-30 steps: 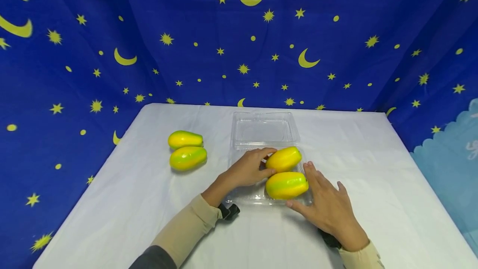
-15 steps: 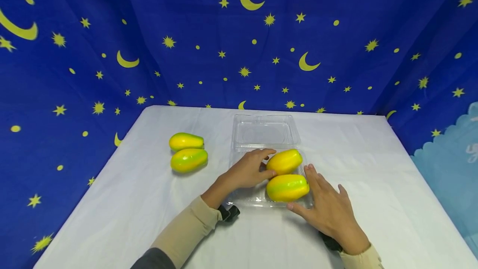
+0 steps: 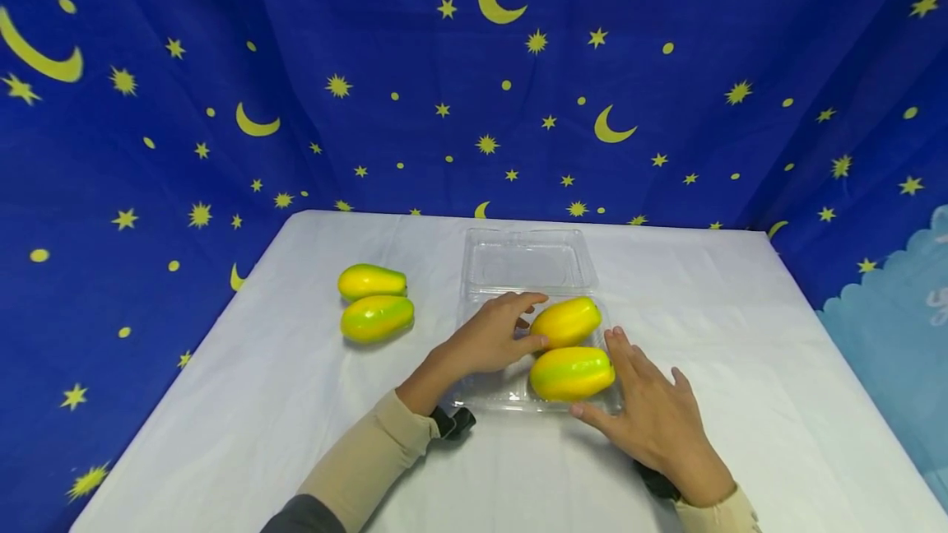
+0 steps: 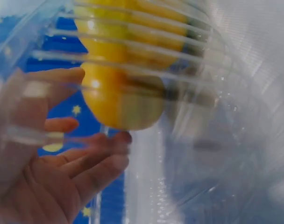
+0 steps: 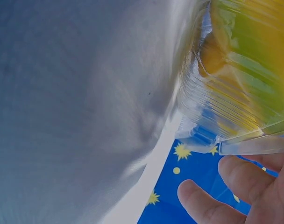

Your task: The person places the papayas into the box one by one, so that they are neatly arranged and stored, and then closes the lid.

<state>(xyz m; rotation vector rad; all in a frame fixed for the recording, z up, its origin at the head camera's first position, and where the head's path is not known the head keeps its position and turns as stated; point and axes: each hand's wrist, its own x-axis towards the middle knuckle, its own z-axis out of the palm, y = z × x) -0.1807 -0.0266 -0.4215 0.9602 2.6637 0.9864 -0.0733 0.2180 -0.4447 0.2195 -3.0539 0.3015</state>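
Two yellow-green papayas lie side by side in the right part of a clear plastic clamshell box (image 3: 481, 391), whose lid (image 3: 527, 260) is folded back. My left hand (image 3: 492, 336) reaches into the box at the left end of the far papaya (image 3: 567, 322). Its thumb is right at the fruit, and its other fingers are loosely spread. Closer to me is the near papaya (image 3: 572, 373), seen through the ribbed wall in the right wrist view. My right hand (image 3: 655, 405) is beside the box's right side, fingers extended, fingertips close to the rim.
On the white-covered table (image 3: 741, 336), two more papayas, one behind the other, lie left of the box: a back one (image 3: 372, 281) and a front one (image 3: 378, 319). A blue curtain (image 3: 415, 48) with moons and stars hangs behind the table.
My left hand has eased slightly left from the far papaya's end. The right hand stays almost still, and the head view has shifted a little.
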